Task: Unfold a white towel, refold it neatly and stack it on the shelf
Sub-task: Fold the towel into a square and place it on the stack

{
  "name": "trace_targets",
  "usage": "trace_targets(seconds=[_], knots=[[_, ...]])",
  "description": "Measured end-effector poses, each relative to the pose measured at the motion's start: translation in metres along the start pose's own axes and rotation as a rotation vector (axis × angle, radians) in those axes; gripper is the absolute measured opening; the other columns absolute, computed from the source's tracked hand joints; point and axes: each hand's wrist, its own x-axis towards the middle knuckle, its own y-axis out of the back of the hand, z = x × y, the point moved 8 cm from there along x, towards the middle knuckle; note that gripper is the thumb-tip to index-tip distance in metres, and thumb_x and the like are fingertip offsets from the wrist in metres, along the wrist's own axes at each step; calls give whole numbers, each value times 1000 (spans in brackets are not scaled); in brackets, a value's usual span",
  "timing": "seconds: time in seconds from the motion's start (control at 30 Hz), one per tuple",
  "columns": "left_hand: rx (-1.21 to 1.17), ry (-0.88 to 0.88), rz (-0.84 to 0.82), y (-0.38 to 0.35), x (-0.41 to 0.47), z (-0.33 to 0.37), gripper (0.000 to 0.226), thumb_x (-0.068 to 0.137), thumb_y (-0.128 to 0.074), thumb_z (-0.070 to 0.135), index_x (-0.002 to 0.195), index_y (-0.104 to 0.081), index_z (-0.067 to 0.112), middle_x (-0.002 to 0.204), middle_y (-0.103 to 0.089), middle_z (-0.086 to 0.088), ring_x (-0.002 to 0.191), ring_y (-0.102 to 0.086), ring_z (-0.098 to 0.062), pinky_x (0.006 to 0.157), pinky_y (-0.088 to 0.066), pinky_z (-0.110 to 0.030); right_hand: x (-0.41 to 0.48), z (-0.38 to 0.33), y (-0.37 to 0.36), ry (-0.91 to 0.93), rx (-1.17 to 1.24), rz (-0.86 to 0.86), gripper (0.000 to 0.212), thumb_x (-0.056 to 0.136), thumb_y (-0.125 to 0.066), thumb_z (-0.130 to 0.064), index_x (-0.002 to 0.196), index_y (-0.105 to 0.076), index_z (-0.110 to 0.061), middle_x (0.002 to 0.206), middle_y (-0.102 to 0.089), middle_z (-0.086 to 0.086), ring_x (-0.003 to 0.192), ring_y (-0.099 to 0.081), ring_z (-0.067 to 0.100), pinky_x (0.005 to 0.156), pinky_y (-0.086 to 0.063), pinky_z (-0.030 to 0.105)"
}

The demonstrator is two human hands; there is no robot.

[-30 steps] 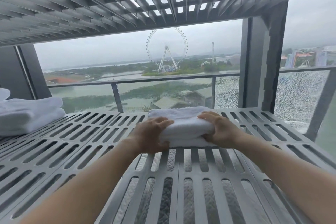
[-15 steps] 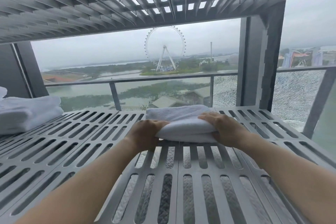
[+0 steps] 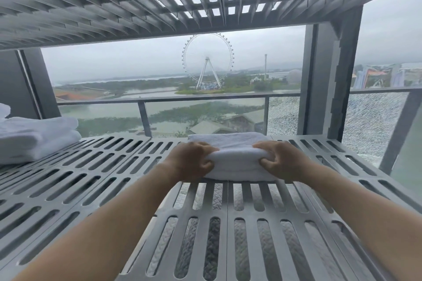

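While both hands (image 3: 237,162) pinch its near edge, towel (image 3: 233,143) sits mid-shelf (image 3: 114,166).

A: Where does the white towel (image 3: 235,155) lie?

B: On the slotted grey metal shelf (image 3: 96,180), about midway across and toward its far edge, in front of the window.

A: What shape is it in?

B: Folded into a thick, flat rectangle of several layers. The rounded fold faces near, and the stacked edges show along the near side. Its top is fairly even, plain white terry.

A: Is it flat on the shelf?

B: Its bottom rests on the slats. The near corners are partly covered, pinched in at both ends, so the near edge bulges a little between them.

A: And the shelf?

B: Perforated panels with long slots; another slatted tier sits above.
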Motion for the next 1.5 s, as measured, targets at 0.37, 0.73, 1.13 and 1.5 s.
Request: trace_targets(seconds=[0.37,0.73,1.13,1.5], knots=[[220,-48,-10,-5,3,-1,45,85,-45,31,129,-46,26,124,-58,1,111,-55,-24,96,-41,-38,0,-1,0,-17,-53,-45,48,68,-58,-10,114,-60,-24,109,-65,-1,104,-57,19,85,-44,27],[286,-22,-6,-4,20,12,55,82,-48,2,130,-43,30,120,-56,2,107,-57,-25,80,-47,-38,8,-13,-13,20,-421,-48,44,79,-44,4,119,-46,-14,121,-49,8,103,-57,29,83,-46,35],[310,28,74,-24,9,-11,48,82,-41,2,124,-45,25,104,-67,-4,92,-66,-28,74,-54,-39,-3,8,-9,58,-250,69,59,84,-41,7,134,-46,-22,143,-44,5,129,-43,26,107,-30,34],[86,-47,102,-9,-8,0,55,79,-48,18,134,-42,21,129,-55,-1,110,-57,-26,86,-50,-38,3,-6,-8,78,-215,-66,63,78,-56,-24,139,-39,-19,147,-39,0,134,-35,16,109,-25,28]])
